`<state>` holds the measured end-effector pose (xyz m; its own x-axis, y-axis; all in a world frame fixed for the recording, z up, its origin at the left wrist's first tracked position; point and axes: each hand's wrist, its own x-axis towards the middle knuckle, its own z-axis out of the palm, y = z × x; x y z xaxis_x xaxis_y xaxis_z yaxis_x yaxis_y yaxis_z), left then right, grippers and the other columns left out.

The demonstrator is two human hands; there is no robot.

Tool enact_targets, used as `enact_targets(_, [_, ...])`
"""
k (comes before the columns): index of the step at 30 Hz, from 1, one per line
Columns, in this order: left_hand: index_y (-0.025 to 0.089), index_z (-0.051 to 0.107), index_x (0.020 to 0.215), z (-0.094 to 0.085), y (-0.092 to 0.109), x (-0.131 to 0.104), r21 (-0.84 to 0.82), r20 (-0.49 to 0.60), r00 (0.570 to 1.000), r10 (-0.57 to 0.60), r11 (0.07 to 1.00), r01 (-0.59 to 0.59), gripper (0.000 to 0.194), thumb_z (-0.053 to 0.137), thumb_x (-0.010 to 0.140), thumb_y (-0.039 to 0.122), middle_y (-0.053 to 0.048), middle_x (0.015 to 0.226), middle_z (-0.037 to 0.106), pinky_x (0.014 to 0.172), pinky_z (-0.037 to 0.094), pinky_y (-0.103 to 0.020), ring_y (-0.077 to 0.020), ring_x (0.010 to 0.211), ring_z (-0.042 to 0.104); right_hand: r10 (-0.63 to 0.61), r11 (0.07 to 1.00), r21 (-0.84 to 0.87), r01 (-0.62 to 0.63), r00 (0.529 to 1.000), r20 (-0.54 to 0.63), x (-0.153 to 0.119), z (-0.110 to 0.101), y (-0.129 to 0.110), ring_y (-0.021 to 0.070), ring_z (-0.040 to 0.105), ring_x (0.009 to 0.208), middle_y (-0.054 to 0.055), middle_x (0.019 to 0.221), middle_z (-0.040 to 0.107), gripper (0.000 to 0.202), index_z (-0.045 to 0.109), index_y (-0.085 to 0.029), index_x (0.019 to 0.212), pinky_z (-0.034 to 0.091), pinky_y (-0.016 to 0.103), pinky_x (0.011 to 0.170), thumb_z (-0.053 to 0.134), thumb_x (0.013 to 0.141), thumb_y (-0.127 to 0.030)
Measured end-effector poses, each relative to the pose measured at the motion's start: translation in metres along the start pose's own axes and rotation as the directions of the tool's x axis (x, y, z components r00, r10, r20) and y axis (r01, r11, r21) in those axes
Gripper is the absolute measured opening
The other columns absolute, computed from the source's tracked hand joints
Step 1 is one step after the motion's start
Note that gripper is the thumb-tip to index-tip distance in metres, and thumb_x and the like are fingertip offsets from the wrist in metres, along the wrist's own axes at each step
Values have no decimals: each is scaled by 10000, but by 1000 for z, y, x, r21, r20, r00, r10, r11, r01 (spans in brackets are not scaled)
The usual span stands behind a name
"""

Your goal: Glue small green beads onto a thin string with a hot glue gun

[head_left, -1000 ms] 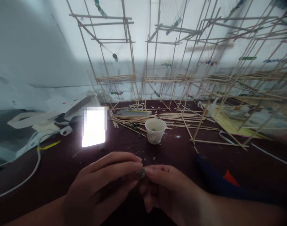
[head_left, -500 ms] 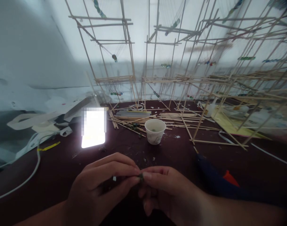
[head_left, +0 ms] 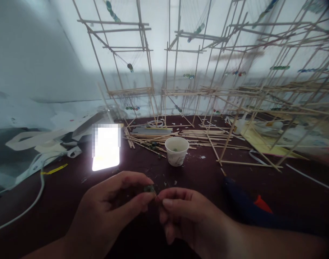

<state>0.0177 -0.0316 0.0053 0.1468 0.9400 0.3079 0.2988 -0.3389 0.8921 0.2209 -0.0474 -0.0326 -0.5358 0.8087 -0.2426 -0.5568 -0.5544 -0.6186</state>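
the left hand (head_left: 107, 208) comes in from the near left, wrist low, back of the hand turned up and toward the left, its fingers bent in an arch with the thumb below; thumb and fingertips are nearly closed, pinching a small green piece (head_left: 148, 188) between them. the piece is at the near middle, above the dark table (head_left: 202, 176). the right hand (head_left: 190, 212) reaches in from the near right, forearm lying low across that side, thumb on top and pressed to the forefinger, the other fingers curled under. a thin strand (head_left: 155, 194) runs from the piece to this pinch, which seems to have its end; the two hands are just apart. beyond them, slightly right, stands a paper cup (head_left: 176, 156), upright, with something greenish inside. a blue glue gun (head_left: 242, 199) lies right of the right hand, and a bright screen (head_left: 106, 151) glows to the far left of the cup. loose sticks (head_left: 207, 136) lie farther back, under tall stick frames (head_left: 151, 72).
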Motion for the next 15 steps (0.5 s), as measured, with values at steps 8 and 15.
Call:
enact_targets(8, [266, 834, 947, -9, -6, 9, -98, 91, 992, -86, 991, 95, 102, 829, 897, 355, 18, 665, 763, 525, 587, -148, -128, 565, 708, 44, 998, -53, -42, 998, 36, 2, 1, 0, 109, 644, 519, -8, 677, 726, 470, 713, -146, 979, 452, 253, 576, 1003, 668, -347])
enact_targets(15, [244, 835, 876, -12, 2, 19, -224, -100, 985, -142, 968, 117, 72, 870, 867, 307, 47, 660, 726, 510, 540, -131, -87, 542, 607, 61, 996, -67, -55, 994, 89, 4, -2, 1, 97, 621, 487, -3, 698, 758, 448, 714, -158, 990, 405, 235, 528, 969, 672, -343])
